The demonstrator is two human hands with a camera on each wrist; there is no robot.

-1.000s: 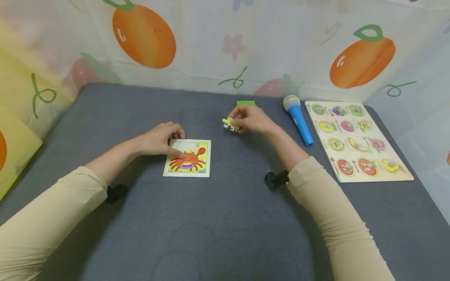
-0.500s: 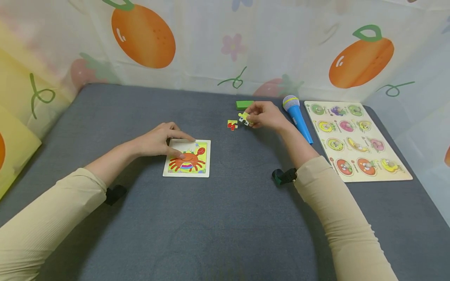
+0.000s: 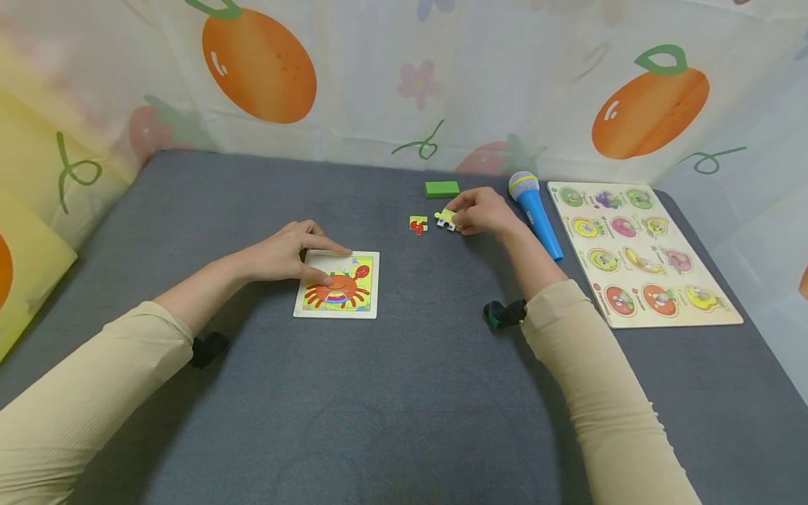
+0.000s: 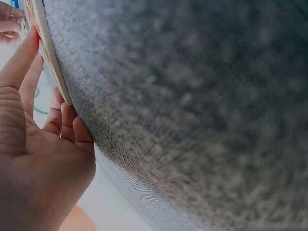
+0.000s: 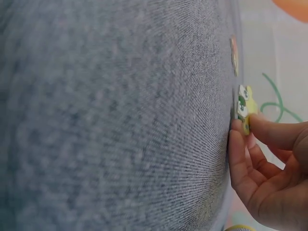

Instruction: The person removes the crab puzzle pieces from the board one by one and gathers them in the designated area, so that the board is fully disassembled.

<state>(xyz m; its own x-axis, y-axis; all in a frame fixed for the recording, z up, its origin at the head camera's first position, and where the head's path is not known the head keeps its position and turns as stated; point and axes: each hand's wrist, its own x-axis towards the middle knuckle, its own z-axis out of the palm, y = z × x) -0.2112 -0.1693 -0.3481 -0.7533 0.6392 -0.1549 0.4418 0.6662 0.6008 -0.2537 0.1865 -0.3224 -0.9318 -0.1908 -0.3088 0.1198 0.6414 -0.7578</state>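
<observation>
My left hand holds the square crab puzzle by its upper left part. Its thumb lies on the picture, and its index finger reaches along the far rim. In the left wrist view the other fingers bend against the puzzle's edge. The top of the puzzle is a pale bare strip. Between thumb and fingers, my right hand pinches a yellow-green puzzle piece with cartoon eyes, tilted just above the cloth in the right wrist view. Left of it a red and yellow puzzle piece lies flat.
Behind the pieces lies a green block. To the right of my right hand is a blue toy microphone, and beyond it a fruit board with several pictures. A printed curtain closes off the back of the grey table.
My right hand has moved right with the eyed piece, after first going back and right. The red and yellow piece now lies in plain sight. My left index finger has straightened along the rim.
</observation>
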